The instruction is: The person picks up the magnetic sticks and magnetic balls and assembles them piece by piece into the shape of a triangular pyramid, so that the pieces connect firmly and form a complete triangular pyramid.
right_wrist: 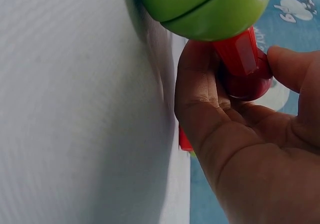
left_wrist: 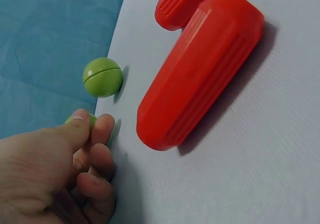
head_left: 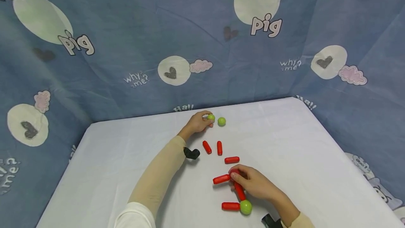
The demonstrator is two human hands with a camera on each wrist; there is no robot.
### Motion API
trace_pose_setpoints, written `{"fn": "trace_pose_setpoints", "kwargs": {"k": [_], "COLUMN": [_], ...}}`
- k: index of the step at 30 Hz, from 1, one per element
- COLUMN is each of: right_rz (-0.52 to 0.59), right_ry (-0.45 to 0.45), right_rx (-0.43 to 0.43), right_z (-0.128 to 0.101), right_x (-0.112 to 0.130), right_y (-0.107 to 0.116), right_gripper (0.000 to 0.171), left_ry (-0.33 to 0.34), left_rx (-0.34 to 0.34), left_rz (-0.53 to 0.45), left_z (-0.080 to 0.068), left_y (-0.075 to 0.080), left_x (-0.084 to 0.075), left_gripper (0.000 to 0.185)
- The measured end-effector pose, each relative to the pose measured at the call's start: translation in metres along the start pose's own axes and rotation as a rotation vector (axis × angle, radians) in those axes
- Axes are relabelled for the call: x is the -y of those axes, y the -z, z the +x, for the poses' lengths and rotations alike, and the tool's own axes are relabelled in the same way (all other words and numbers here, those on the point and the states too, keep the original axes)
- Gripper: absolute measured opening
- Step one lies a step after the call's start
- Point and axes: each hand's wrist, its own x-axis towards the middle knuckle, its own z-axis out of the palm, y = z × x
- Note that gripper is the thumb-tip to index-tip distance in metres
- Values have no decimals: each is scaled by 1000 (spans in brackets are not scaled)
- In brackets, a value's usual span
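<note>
At the far side of the table my left hand (head_left: 197, 122) pinches a green ball (head_left: 211, 117) between thumb and fingers. A second green ball (head_left: 222, 121) lies just right of it. My right hand (head_left: 257, 185), nearer the front, grips a red ball (right_wrist: 252, 86) that the fingers partly cover. From that ball a red rod (head_left: 239, 191) runs toward the front to another green ball (head_left: 245, 207), which has a red rod (head_left: 230, 206) pointing left. A further red rod (head_left: 221, 179) extends left from the red ball.
Between the hands, three loose red rods (head_left: 219, 148) lie on the white tabletop (head_left: 300, 143). A blue printed cloth (head_left: 190, 38) hangs behind the table and along its sides. Black wrist pieces (head_left: 191, 153) sit on both forearms.
</note>
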Motion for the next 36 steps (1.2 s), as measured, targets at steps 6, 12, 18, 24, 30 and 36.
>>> {"fn": "trace_pose_setpoints", "kwargs": {"k": [6, 12, 18, 24, 30, 36], "right_rz": [-4, -13, -24, -46, -51, -41], "right_ry": [11, 16, 19, 27, 1, 4], "right_rx": [5, 16, 15, -5, -11, -5], "right_z": [1, 3, 2, 0, -1, -1], "right_x": [2, 2, 3, 3, 2, 0], "right_y": [-2, -5, -7, -6, -5, -7], "right_gripper": [35, 34, 34, 33, 35, 36], "left_ry": [15, 34, 26, 12, -8, -28], "left_rx": [-42, -84, -101, -118, -151, -159], "left_rz": [-15, -14, -33, -57, -44, -55], "left_z": [-6, -13, -22, -36, -52, -66], "left_y": [8, 15, 21, 27, 31, 30], "left_x": [7, 18, 29, 36, 46, 53], "left_gripper": [46, 46, 47, 50, 48, 46]}}
